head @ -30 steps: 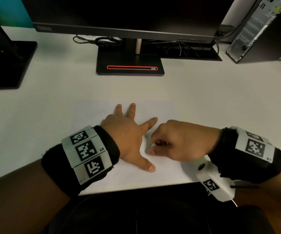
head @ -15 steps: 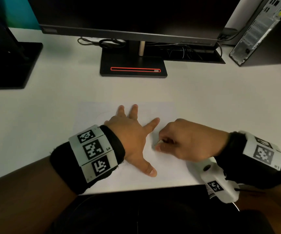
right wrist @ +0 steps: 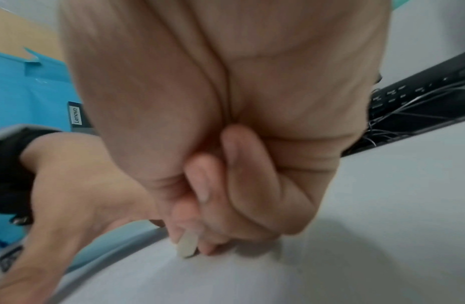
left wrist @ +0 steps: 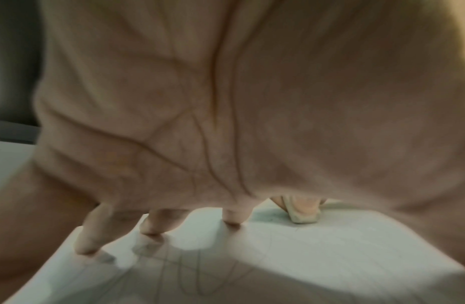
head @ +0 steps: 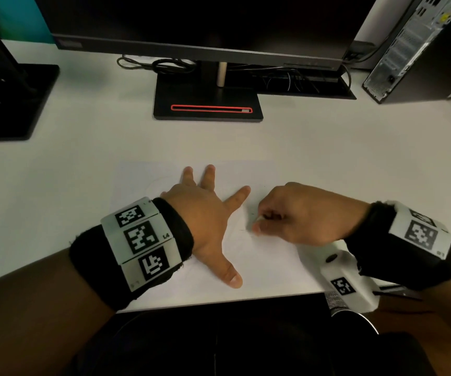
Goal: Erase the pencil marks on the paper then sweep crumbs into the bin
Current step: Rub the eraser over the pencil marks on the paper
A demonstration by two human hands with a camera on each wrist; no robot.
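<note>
A white sheet of paper (head: 262, 256) lies on the white desk near its front edge. Faint pencil lines (left wrist: 190, 273) cross it. My left hand (head: 205, 213) lies flat on the sheet with its fingers spread, pressing it down. To its right, my right hand (head: 295, 215) is curled and pinches a small off-white eraser (right wrist: 186, 245) between thumb and fingers. The eraser (left wrist: 304, 216) tip touches the paper just right of my left index finger. A few short dark marks (head: 246, 229) show on the sheet beside the eraser.
A monitor stand (head: 208, 101) with a red-outlined slot stands behind the paper, with cables (head: 164, 63) further back. A second black stand (head: 7, 104) is at far left, a computer tower (head: 414, 47) at far right. The desk's front edge (head: 219, 299) runs just below my hands.
My right hand has shifted a little to the right with the eraser, away from the left index finger. The left hand stays flat on the paper.
</note>
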